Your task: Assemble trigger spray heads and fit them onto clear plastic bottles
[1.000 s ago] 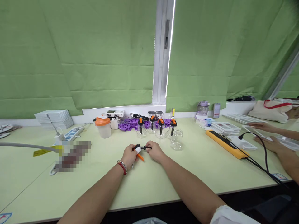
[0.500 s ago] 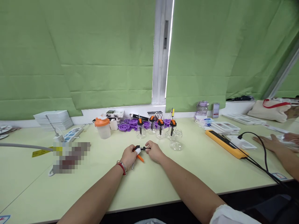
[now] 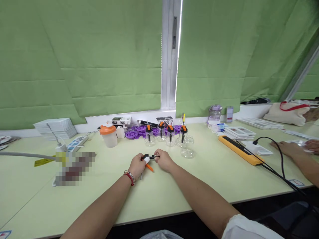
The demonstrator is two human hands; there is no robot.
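My left hand (image 3: 136,167) is closed around a spray head (image 3: 147,160) with black and white parts. Its orange lever (image 3: 149,167) sticks out below, and a thin grey tube hangs beside that. On the other side, my right hand (image 3: 164,161) pinches the slim black stem (image 3: 152,157) of the same piece; the fingers hide its end. Beyond my hands stand several clear bottles (image 3: 150,142) fitted with black and orange heads. An uncapped clear bottle (image 3: 188,152) is in front of them, right of my right hand.
Behind the bottles lie purple plastic parts (image 3: 133,133) and small boxes. An orange-lidded cup (image 3: 109,137) stands to the left. At right are a yellow power strip (image 3: 239,151) with black cables and stacked white cards (image 3: 239,132). Another person's hand (image 3: 286,147) works at far right.
The view has shifted slightly. Both my hands keep hold of the spray head in nearly the same place. At far right, the other person's hands have moved a little.
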